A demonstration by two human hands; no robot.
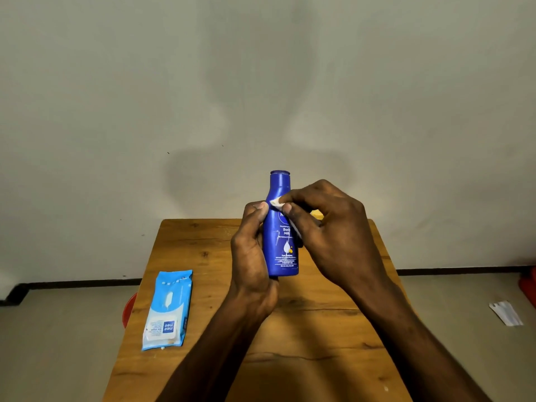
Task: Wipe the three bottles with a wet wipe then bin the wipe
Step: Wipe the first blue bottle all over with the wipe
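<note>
A blue lotion bottle (280, 242) with white print is held upright above the wooden table (319, 329). My left hand (251, 256) grips its lower left side and base. My right hand (330, 227) pinches a small white wet wipe (276, 202) against the bottle's shoulder, just under the neck. Most of the wipe is hidden under my fingers. A bit of something yellow (316, 213) shows behind my right hand; other bottles are hidden from view.
A light blue pack of wet wipes (168, 310) lies flat on the table's left side. A red round object (129, 310) peeks out below the table's left edge. A white wrapper (506, 313) lies on the floor at right, near something red (528, 285).
</note>
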